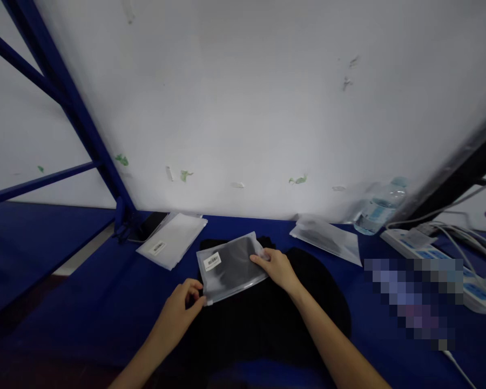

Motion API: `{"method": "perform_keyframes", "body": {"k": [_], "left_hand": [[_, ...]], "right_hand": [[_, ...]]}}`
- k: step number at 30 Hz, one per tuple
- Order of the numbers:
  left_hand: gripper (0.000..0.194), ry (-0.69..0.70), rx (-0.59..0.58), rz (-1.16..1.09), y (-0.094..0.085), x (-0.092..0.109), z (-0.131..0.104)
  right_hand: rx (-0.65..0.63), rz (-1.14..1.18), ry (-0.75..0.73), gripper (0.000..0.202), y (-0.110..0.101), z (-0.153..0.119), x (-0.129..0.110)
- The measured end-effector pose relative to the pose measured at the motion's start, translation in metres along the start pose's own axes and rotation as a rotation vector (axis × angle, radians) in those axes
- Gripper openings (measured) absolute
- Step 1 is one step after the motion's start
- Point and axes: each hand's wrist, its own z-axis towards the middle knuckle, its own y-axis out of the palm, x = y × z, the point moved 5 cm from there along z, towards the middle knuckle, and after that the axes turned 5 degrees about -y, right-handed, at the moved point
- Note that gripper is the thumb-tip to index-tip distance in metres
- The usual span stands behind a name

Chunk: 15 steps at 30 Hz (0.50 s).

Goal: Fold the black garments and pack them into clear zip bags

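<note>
A frosted zip bag with a white barcode label and something dark inside is held up, slightly tilted, over a pile of black fabric. Its right end is gripped by my right hand, thumb on the front. My left hand is closed at the lower left corner, thumb and fingers at the end of the zip edge. Part of the dark cloth behind the bag is hidden by it.
On the blue table, more frosted bags and a phone lie left. Right are another frosted bag, a water bottle, a power strip with cables, and a blurred-out patch. A blue frame stands left; a white wall rises behind.
</note>
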Motion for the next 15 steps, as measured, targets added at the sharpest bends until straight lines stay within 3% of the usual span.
{"method": "perform_keyframes", "body": {"k": [8, 15], "left_hand": [[0.018, 0.073, -0.163, 0.164, 0.003, 0.013, 0.007], [0.031, 0.159, -0.140, 0.184, 0.012, 0.004, 0.011]], "right_hand": [[0.051, 0.043, -0.004, 0.036, 0.000, -0.004, 0.000], [0.082, 0.142, -0.038, 0.032, -0.004, -0.006, -0.002]]}}
